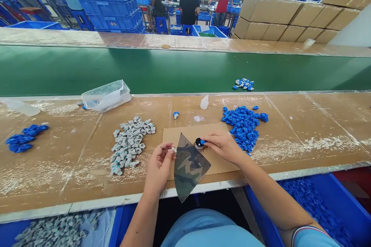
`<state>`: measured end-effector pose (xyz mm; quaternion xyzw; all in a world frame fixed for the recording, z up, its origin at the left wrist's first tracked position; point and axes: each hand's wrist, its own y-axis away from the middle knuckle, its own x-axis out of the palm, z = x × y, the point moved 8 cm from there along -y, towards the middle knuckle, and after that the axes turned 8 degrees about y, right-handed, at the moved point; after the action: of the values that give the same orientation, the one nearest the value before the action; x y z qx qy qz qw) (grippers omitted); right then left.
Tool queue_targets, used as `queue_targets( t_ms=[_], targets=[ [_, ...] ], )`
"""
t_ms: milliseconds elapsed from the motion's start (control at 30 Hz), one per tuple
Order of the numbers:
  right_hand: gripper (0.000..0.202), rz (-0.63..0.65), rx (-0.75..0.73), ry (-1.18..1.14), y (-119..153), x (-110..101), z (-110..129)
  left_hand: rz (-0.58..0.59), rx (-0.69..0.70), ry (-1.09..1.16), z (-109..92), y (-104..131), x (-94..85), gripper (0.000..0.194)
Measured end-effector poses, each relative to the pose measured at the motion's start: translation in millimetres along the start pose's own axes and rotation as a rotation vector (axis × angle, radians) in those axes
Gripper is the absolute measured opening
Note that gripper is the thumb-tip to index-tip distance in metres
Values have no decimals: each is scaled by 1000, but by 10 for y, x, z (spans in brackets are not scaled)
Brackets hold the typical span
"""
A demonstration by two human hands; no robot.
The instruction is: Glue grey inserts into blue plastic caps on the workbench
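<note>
My left hand (160,165) pinches a small whitish-grey piece (173,149) beside a camouflage cloth (189,166). In my right hand (223,146), thumb and fingers hold a small blue piece (203,142) at the rim of a round jar with dark contents (199,144). The jar stands on a cardboard sheet (223,164), just right of the cloth's upper part. A pile of grey pieces (130,142) lies left of my left hand. Behind my right hand is a pile of blue pieces (243,125).
A clear plastic tub (107,96), a small white bottle (204,102) and a blue-and-white piece (176,115) sit farther back. Blue-and-white pieces (244,83) lie on the green belt (174,69). Bins stand below the table edge; people are beyond the belt.
</note>
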<state>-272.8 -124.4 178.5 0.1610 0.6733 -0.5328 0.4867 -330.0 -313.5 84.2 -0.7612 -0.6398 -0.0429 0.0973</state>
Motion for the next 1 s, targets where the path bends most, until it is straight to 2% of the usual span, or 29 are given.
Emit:
queue_targets(
  t_ms=[100,200,333,433,500,567,633,767,1000],
  targets=[
    [17,8,27,15,5,4,-28,60,-178,189,122,96,187,50],
    [17,34,49,25,9,24,-38,75,-272,348,223,168,327,51],
    [15,21,142,-78,10,18,-78,74,-260,447,282,200,432,44],
    [14,0,353,-256,53,18,-192,83,-214,420,274,205,468,37],
    [16,34,492,-381,103,66,-232,87,-201,402,274,212,479,35],
    [18,77,555,-484,135,118,-190,90,-216,393,297,224,485,35],
    [17,89,513,-529,128,139,-81,102,-234,380,321,237,493,35],
    [13,57,282,-447,84,146,161,128,-195,360,305,237,507,33],
    [13,78,69,-331,56,150,276,153,-102,325,249,233,527,30]
  ],
)
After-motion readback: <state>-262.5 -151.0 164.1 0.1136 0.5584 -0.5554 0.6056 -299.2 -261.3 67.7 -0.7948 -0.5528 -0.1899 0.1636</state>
